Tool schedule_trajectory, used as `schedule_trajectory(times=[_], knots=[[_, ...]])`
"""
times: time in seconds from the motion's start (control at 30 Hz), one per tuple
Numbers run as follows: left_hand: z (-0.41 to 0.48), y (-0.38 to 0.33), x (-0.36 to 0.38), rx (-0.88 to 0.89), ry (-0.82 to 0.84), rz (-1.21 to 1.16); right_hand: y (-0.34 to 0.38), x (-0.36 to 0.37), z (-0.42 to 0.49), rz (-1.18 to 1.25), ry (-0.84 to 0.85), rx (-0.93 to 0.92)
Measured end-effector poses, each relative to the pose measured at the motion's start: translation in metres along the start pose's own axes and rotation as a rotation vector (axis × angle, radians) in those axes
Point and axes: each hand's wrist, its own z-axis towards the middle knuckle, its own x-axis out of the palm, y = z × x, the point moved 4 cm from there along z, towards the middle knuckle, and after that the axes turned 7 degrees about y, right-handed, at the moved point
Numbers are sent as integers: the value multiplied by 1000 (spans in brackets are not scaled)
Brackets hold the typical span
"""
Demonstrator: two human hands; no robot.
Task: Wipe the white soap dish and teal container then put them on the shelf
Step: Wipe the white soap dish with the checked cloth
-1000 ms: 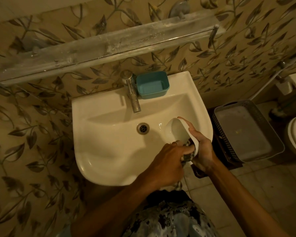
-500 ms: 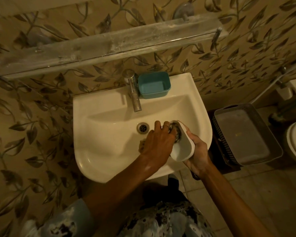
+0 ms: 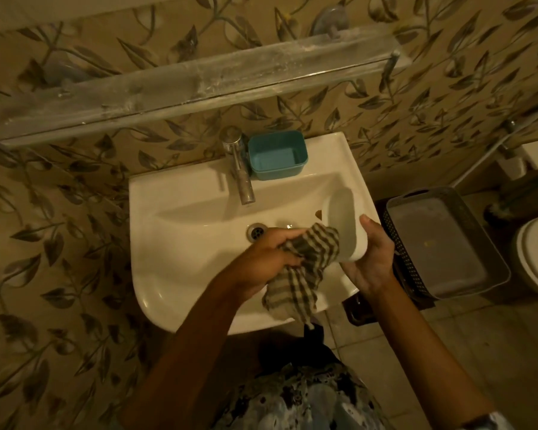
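My right hand [image 3: 370,262] grips white soap dish [image 3: 343,225] at sink [image 3: 174,243]'s right rim; left hand [image 3: 267,256] clutching checked cloth [image 3: 311,262] should scrub its hollow.

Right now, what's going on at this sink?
A person stands at the sink, wiping the white soap dish. The right hand holds the dish tilted over the basin, while the left hand grips a checked cloth against its near end. The teal container sits untouched on the sink's back ledge, right of the tap. Neither item is on the shelf above yet.
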Motion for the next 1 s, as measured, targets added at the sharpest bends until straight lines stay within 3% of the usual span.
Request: schedule_trajectory(times=[0.1,0.2,0.27,0.37,0.5,0.6,0.73,1.0], knots=[[-8,16,-20,49,-153,-454,4,-6,5,-28,-40,10],[-11,20,-23,139,-240,-569,2,-11,7,-119,-118,-2],[-13,20,-20,195,-375,-474,1,-9,8,-190,-142,-44],[-19,14,3,259,-563,-93,-6,-4,12,-285,-143,-91],[-14,18,53,374,-448,127,-17,7,11,-260,-220,-65],[-13,26,66,391,-509,336,-17,8,6,-336,-268,-122],[-12,27,60,394,-629,611,-23,18,3,-387,-185,-142],[10,3,37,396,-589,645,-11,22,4,-420,-115,-122]])
